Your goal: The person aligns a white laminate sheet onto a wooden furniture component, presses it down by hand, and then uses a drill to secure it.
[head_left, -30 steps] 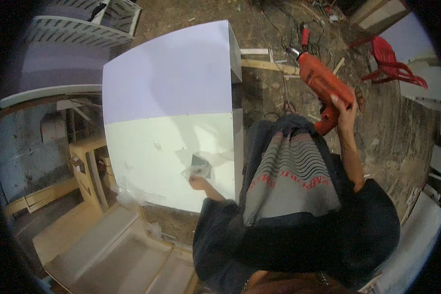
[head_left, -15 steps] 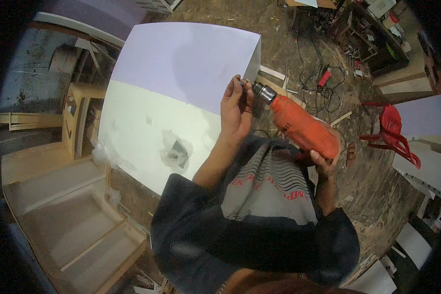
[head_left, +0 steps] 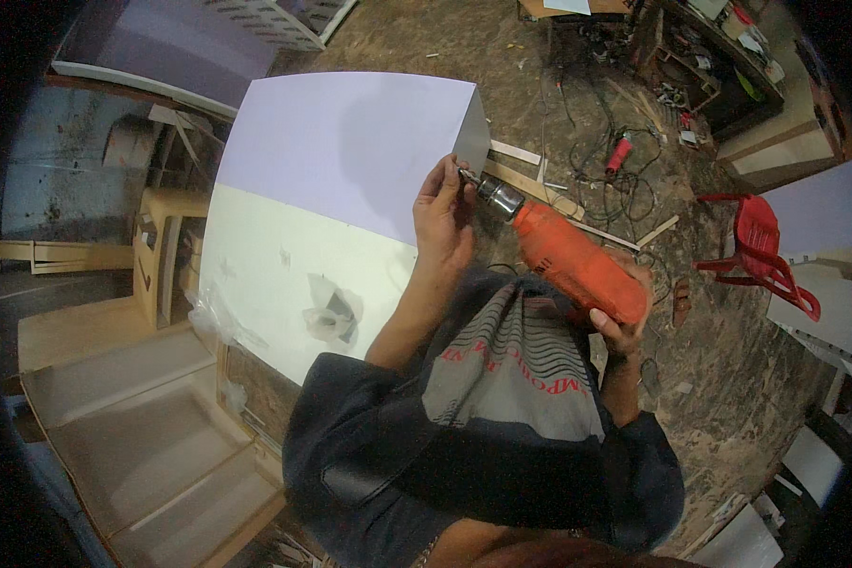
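An orange power drill [head_left: 577, 256] with a metal chuck [head_left: 500, 197] lies slanted in front of me, its nose pointing up and left. My right hand [head_left: 623, 327] is wrapped round its rear end, the thumb showing on the near side; the other fingers are mostly hidden. My left hand [head_left: 443, 216] is raised at the drill's nose, thumb and fingers pinched by the tip of the bit [head_left: 469, 176]. What sits in that pinch is too small to make out. Behind the left hand stands a large box-like cabinet [head_left: 341, 142] with a pale white top.
Crumpled clear plastic [head_left: 220, 317] hangs at the cabinet's left side. Wooden frames and drawers [head_left: 142, 417] stand at left. On the floor to the right are wood strips [head_left: 516, 151], tangled cables [head_left: 625, 194], a red-handled tool [head_left: 619, 154] and a red plastic chair [head_left: 757, 241].
The view has shifted, so the cabinet appears lower. The left hand's pinch and the drill's nose have moved slightly left and down together. Both hands keep their grip.
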Demonstrator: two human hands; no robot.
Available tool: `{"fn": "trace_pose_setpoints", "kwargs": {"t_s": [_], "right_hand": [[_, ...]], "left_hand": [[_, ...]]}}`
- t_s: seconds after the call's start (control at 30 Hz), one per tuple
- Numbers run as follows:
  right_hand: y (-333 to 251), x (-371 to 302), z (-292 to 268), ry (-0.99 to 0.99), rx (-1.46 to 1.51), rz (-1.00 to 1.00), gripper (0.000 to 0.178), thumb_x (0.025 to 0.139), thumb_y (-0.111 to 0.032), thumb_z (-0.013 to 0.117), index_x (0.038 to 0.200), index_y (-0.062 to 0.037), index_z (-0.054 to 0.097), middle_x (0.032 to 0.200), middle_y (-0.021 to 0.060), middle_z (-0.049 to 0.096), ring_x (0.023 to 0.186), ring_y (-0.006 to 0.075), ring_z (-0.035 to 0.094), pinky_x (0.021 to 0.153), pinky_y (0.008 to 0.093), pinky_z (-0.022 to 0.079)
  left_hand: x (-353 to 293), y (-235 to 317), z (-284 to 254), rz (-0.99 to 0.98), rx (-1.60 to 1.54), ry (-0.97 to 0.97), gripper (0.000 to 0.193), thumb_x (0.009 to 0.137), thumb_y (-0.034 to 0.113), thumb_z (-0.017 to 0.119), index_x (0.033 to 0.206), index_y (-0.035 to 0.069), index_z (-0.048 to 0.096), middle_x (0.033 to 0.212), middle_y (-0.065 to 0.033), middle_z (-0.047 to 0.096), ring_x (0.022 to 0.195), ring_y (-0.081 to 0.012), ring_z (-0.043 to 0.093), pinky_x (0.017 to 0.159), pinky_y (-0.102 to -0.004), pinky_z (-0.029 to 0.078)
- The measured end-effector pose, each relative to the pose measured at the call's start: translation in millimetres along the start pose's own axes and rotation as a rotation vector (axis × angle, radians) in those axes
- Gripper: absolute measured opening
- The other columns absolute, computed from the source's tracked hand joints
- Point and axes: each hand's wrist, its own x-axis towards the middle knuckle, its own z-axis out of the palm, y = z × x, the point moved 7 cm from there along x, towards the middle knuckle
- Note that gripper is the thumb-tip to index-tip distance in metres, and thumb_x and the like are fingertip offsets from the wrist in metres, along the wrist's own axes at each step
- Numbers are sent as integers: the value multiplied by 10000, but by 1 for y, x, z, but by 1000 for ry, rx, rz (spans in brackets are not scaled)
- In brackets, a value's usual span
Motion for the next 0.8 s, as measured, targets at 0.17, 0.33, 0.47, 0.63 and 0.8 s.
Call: {"fn": "trace_pose_setpoints", "kwargs": {"t_s": [0.17,0.33,0.47,0.63,0.8], "right_hand": [[-3,-2,-21,15,6,-1,634,619,-191,742,1156,27,486,1182,209,512,1104,305,494,964,426,360],[-3,2,-42,11,34,-20,640,632,-208,747,1158,35,477,1179,216,507,1098,310,494,959,433,365],[12,3,-53,51,-24,-42,631,649,-231,741,1159,28,476,1175,219,505,1100,317,491,954,436,367],[40,26,-52,100,33,-27,647,662,-276,734,1168,20,461,1164,223,507,1084,318,497,942,438,373],[118,22,-51,217,150,284,738,632,-367,748,1187,12,444,1157,211,513,1086,309,495,937,441,377]], "left_hand": [[-7,-11,19,75,112,-20,247,860,140,632,1056,-4,587,882,-52,607,727,-94,563,655,-199,495],[-8,-14,39,244,411,-85,281,870,144,622,1099,-13,579,876,-59,622,739,-96,590,631,-197,496],[7,-34,53,178,357,-90,301,887,154,597,1129,-19,558,871,-58,621,731,-95,593,621,-197,497],[33,-61,58,-24,285,-90,314,936,216,512,1140,-21,541,917,-68,622,858,-153,612,770,-272,510],[72,-86,40,-146,411,-85,363,951,270,478,1147,-29,533,1002,-105,625,893,-171,602,794,-295,489]]}}
